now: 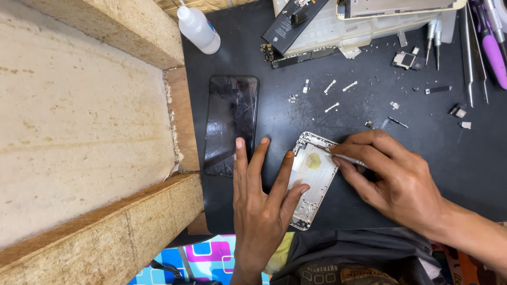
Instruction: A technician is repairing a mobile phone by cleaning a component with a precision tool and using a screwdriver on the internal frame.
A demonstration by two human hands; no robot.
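Black mat [369, 200] covers the workbench, strewn with small screws and metal parts. An empty silver phone shell [312, 179] lies at its centre. The left hand [261, 206] presses it flat, fingers spread apart. The right hand [393, 179] pinches thin tweezers [340, 156], their tip inside the shell. A dark phone screen [231, 124] lies just beside the shell.
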